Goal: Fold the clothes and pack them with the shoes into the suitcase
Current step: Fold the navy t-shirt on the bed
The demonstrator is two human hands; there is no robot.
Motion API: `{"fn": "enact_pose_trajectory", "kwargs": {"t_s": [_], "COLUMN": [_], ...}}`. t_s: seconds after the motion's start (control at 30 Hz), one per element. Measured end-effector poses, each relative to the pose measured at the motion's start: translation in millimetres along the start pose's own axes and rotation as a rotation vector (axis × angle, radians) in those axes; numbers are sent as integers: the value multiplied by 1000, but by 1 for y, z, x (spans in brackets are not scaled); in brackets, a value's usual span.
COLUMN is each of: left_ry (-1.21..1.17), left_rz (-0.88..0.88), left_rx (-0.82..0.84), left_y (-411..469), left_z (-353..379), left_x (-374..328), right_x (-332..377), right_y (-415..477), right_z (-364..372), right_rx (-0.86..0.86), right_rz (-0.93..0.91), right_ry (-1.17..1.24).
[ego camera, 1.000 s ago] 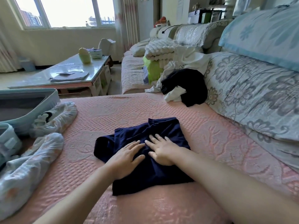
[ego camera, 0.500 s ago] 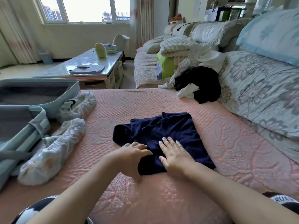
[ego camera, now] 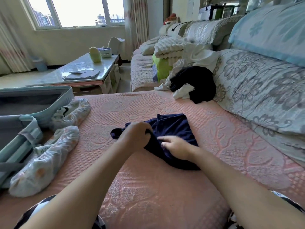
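Observation:
A navy blue garment (ego camera: 173,128) lies partly folded on the pink sofa cover (ego camera: 115,109). My left hand (ego camera: 135,136) grips its near left edge and lifts it off the cover. My right hand (ego camera: 175,147) lies on the garment's near part, fingers pointing left and pinching the cloth. An open light blue suitcase (ego camera: 34,103) sits at the left edge. Two shoes in white covers lie beside it, one far (ego camera: 72,113), one near (ego camera: 46,161). A black and white pile of clothes (ego camera: 193,85) lies at the back of the seat.
Grey floral back cushions (ego camera: 255,90) line the right side. A glass coffee table (ego camera: 82,71) with papers and a yellow-green object stands beyond the suitcase. More bedding and a green item are stacked on the far sofa section (ego camera: 165,52).
My left hand has gone from lying flat on the garment to gripping and lifting its near left edge. My right hand has curled onto the cloth. The camera has shifted closer.

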State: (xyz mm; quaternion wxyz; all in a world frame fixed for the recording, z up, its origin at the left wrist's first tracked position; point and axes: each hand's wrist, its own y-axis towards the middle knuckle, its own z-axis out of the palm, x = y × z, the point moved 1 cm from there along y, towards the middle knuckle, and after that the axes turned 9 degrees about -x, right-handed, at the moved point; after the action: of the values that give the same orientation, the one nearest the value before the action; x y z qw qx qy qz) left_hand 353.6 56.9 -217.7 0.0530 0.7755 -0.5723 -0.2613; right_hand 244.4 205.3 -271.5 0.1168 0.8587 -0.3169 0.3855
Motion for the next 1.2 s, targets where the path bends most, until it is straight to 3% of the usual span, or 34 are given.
{"fn": "enact_pose_trajectory", "kwargs": {"t_s": [0.13,0.2,0.3,0.37,0.5,0.6,0.7,0.77,0.93,1.07,1.13,1.2], "left_ry": [-173,-239,-241,-301,-520,-77,328,443,193,-211,-294,-245], "left_rz": [196,296,399,378,128,121,119,100,48,113,137,151], "left_rx": [-10,79,280,315,-17,-55,223,301,-26,-281,-191,-9], "left_y": [22,20,11,10,26,40,45,48,77,97,94,81], "left_z": [26,49,79,90,76,53,54,62,61,55,64,80], "left_x": [-45,-65,-85,-81,-49,-21,9,17,7,-28,-44,-50], "right_x": [-26,-43,-58,-60,-50,-40,-33,-32,-31,-29,-39,-50], "right_y": [3,1,-2,-3,1,7,16,23,31,23,16,6], "right_z": [-52,-71,-80,-75,-64,-58,-49,-42,-44,-66,-79,-86], "right_rx": [-415,-503,-473,-416,-249,-165,-171,-191,-396,-612,-584,-426], "right_rz": [86,135,137,112,77,22,-72,-60,-31,72,215,412], "right_ry": [187,230,195,113,-3,-205,-494,-535,-308,-68,-88,-272]}}
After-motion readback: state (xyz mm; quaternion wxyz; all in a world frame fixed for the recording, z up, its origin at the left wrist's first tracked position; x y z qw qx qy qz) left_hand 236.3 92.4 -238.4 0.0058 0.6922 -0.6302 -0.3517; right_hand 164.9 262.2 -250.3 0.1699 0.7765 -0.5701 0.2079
